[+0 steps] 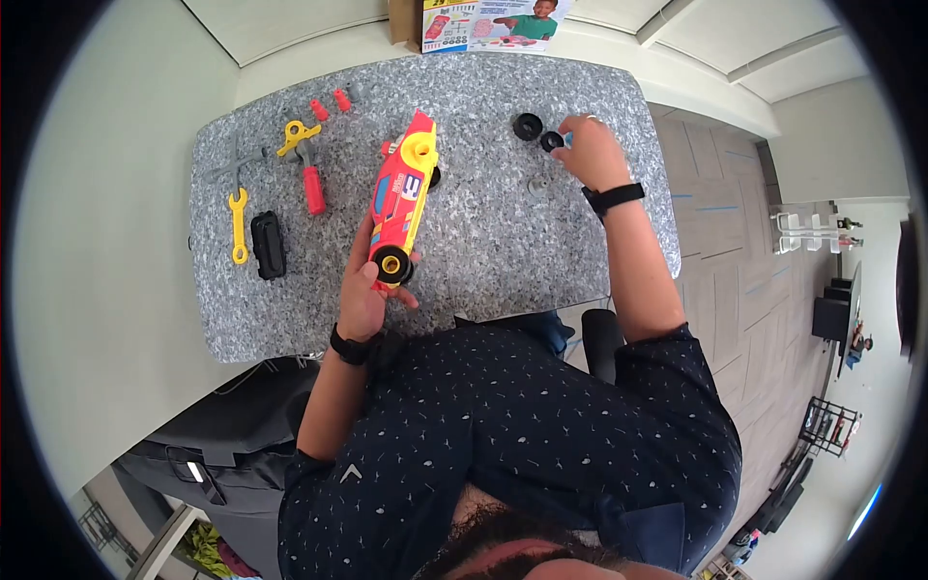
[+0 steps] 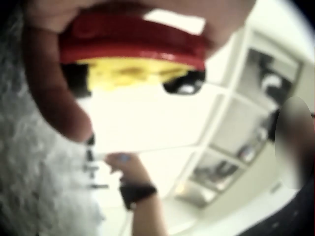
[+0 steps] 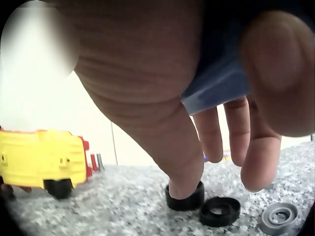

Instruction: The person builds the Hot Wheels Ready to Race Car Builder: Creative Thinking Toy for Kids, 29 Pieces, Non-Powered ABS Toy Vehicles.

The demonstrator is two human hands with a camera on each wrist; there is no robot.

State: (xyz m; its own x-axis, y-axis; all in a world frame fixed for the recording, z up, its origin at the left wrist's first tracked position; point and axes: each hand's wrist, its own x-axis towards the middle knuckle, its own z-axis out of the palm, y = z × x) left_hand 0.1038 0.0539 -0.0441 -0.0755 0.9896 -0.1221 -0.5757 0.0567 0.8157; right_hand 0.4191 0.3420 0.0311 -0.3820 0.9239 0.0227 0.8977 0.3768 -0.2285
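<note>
My left hand (image 1: 362, 307) grips the rear end of a red and yellow toy race car (image 1: 401, 203), just above the speckled table. A black wheel (image 1: 391, 264) with a yellow hub sits at that end; a bare yellow wheel hub (image 1: 420, 150) shows at the other. At the right, my right hand (image 1: 592, 155) holds a blue piece (image 3: 219, 93) in its palm, mostly hidden by the fingers. Its thumb tip touches a black tire (image 3: 185, 197) on the table. Beside that lie a second black tire (image 3: 220, 212) and a grey wheel ring (image 3: 278, 218).
Left on the table (image 1: 522, 261) lie a yellow wrench (image 1: 239, 224), a red-handled screwdriver (image 1: 312, 188), a yellow tool (image 1: 299, 137), a grey cross-shaped wrench (image 1: 235, 169) and a black plastic part (image 1: 268, 245). Small red pieces (image 1: 342, 100) lie farther back. A printed box (image 1: 493, 27) stands behind.
</note>
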